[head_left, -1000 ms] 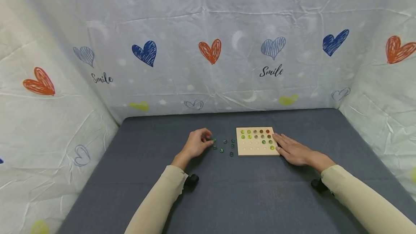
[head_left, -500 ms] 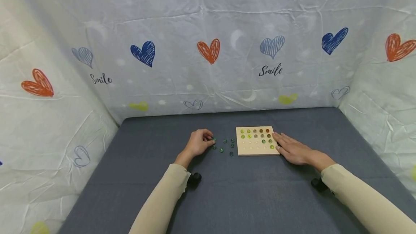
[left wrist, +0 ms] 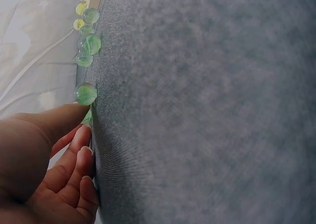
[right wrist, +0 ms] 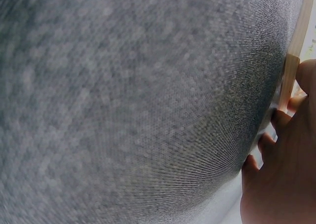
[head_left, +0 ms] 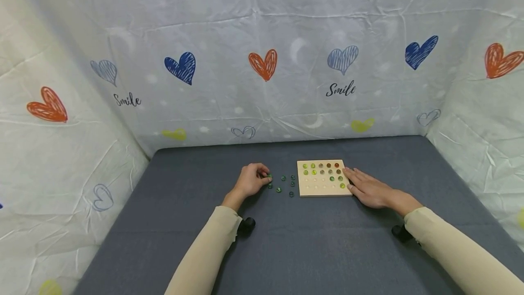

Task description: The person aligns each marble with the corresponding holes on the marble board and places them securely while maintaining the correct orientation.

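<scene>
Thumb and index finger of my left hand pinch a green glass marble, most of which the fingers hide. Just beyond the thumb in the left wrist view sits another clear green marble. Several more marbles lie loose between this hand and a wooden board. Yellow-green, brownish, red and green marbles sit in hollows of the board, mainly its two far rows. My right hand lies flat with straight fingers, its fingertips and thumb at the board's right edge.
A dark grey cloth covers the table. White curtains printed with hearts hang behind it and along both sides. A black wrist device sits below the left sleeve.
My left hand has edged slightly right, and its thumb and index finger have closed on the green marble. The right hand and the board have stayed put.
</scene>
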A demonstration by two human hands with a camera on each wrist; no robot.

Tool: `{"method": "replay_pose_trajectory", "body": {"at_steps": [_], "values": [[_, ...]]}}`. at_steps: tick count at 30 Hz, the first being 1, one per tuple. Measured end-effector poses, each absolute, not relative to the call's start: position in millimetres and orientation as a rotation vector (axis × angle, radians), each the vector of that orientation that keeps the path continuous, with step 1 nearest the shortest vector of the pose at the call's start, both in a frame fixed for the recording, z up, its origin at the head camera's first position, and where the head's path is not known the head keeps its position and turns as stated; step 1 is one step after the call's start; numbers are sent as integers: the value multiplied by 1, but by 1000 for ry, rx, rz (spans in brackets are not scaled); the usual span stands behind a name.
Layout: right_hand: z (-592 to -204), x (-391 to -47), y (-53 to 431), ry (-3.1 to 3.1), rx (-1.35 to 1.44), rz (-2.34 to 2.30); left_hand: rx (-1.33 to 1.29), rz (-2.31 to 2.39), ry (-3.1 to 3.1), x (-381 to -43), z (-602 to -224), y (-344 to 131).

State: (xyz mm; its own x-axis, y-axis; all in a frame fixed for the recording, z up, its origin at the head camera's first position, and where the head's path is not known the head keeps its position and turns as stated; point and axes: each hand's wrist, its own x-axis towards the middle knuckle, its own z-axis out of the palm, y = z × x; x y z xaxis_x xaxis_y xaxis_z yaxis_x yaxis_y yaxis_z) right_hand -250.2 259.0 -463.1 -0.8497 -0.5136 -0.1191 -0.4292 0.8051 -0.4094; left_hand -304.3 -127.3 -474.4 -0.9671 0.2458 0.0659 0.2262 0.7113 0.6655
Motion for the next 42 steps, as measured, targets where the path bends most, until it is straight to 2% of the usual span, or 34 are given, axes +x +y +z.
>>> {"method": "replay_pose_trajectory", "body": {"at_steps": [42], "values": [[-473,-255,264,2781,-746,-567,419,1154,2900,-298,-467,-135]]}}
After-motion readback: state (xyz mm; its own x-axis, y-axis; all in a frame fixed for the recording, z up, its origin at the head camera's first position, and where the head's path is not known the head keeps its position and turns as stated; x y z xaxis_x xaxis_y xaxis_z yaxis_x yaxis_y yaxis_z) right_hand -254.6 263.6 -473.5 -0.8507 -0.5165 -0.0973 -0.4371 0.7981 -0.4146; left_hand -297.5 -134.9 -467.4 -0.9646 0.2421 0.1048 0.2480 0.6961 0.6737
